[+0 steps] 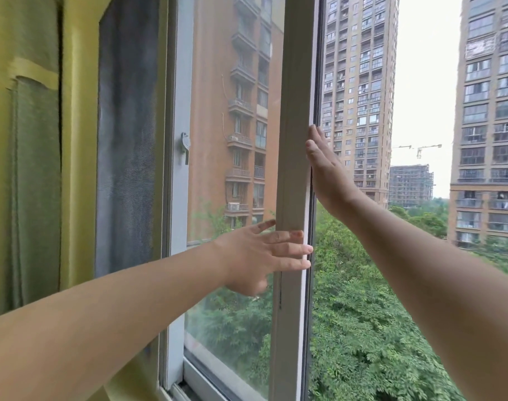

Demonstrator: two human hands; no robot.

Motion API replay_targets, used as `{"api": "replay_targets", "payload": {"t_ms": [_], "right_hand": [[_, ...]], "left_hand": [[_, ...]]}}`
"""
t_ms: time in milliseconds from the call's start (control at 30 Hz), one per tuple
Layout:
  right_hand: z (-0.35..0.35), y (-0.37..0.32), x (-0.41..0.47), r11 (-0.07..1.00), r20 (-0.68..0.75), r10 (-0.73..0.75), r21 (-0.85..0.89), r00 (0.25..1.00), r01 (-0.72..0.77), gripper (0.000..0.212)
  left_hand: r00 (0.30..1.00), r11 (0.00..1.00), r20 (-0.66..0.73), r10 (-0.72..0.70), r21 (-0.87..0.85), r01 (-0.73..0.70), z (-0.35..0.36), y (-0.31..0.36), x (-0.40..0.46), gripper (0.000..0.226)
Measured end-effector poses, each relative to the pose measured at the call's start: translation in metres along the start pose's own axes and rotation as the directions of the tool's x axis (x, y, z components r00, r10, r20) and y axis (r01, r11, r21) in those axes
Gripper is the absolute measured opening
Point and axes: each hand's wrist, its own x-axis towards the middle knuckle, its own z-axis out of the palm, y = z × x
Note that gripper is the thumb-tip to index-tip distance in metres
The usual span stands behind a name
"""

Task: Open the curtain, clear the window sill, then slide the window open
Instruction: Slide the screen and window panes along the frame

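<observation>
Both hands flat on sash stile (pixel 293 169): left hand (pixel 258 253) low, right hand (pixel 323 166) high, fingers straight. Rigid frame; push the stile, not the glass.

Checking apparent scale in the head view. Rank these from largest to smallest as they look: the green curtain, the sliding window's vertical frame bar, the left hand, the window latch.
1. green curtain
2. vertical frame bar
3. left hand, enlarged by nearness to the camera
4. window latch

Green curtain (pixel 30 169), yellow-green wall (pixel 79 140), white window frame (pixel 293 140), grey mesh screen (pixel 125 140).
</observation>
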Motion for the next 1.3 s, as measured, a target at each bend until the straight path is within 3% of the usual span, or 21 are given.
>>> {"api": "replay_targets", "payload": {"t_ms": [633,1300], "right_hand": [[0.049,0.016,0.021,0.999,-0.054,-0.035,-0.007,0.998,0.035,0.05],[0.123,0.031,0.063,0.998,-0.003,-0.064,0.017,0.998,0.064,0.049]], "left_hand": [[0.998,1.0,0.063,-0.017,-0.006,0.017,0.033,-0.037,-0.014,0.08],[0.991,0.999,0.126,-0.052,0.003,0.052,0.089,-0.095,-0.039,0.083]]}}
